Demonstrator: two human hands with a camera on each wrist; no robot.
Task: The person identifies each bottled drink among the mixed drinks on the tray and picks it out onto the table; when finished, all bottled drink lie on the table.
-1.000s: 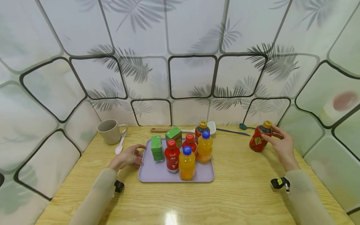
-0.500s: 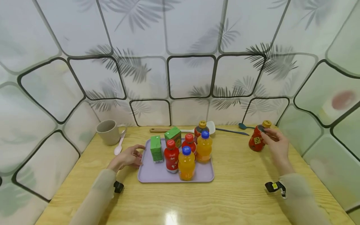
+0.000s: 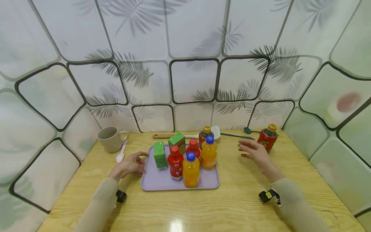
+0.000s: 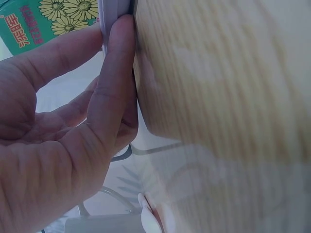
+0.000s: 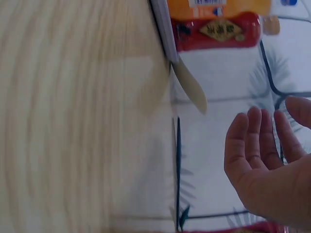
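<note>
My left hand [image 3: 129,165] is at the left edge of the lilac tray [image 3: 150,183]. In the left wrist view its thumb and finger pinch the tray rim [image 4: 114,13]. On the tray stand two green drink cartons [image 3: 160,155], two red bottles [image 3: 175,162], two orange juice bottles [image 3: 191,171] and a dark drink bottle with a yellow cap [image 3: 206,135]. My right hand [image 3: 256,154] hangs over the table right of the tray, fingers loosely extended and holding nothing. Beyond it, at the right, stands a similar yellow-capped bottle [image 3: 267,139] with a red label.
A beige mug [image 3: 109,140] and a pale spoon [image 3: 121,151] are at the back left. Behind the tray lies a white spatula with a wooden handle [image 3: 162,136]. A dark blue utensil [image 3: 237,136] and a teal spoon [image 3: 248,130] lie along the back, by the curtain [image 3: 194,80].
My right hand has let go of the yellow-capped bottle at the right and moved left toward the tray. That bottle now stands by itself. The left hand stays at the tray's edge.
</note>
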